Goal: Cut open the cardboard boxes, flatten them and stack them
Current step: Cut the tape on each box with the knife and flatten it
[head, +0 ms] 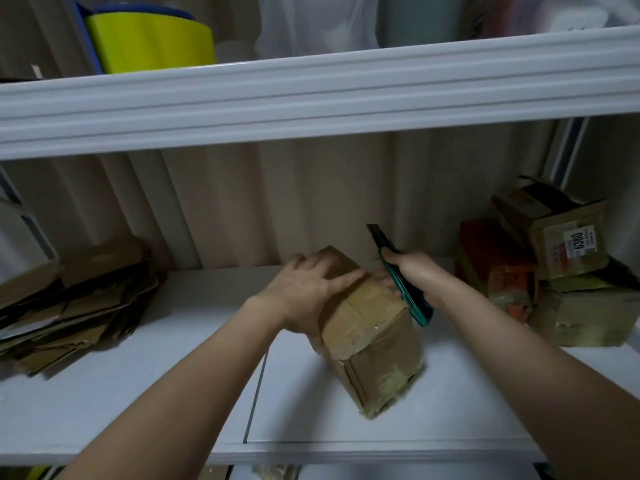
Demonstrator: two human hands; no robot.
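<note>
We've got the taped cardboard box (372, 341) tilted up near the middle of the white shelf (138, 393), one bottom corner toward the front edge. Our left hand (308, 289) lies over its far top, fingers spread fairly straight and pressing, thumb down the near side. Our right hand (414, 271) is wrapped around the green utility knife (403, 282), blade end pointing up and back, just beside the box's right top edge; the tip is not yet on the tape.

To do it well, we judge: steady the box flat first, run the blade shallow along the centre tape seam, and keep the left fingers off the cut line, since they sit close to it now.

Flattened cardboard stack (76, 306) sits at the shelf's left end. Uncut boxes (568, 271) are piled at the right end, one with a label reading 6380. Corrugated wall behind. The upper shelf (311, 91) carries a yellow-green container (152, 43) and plastic bags, blurred.
</note>
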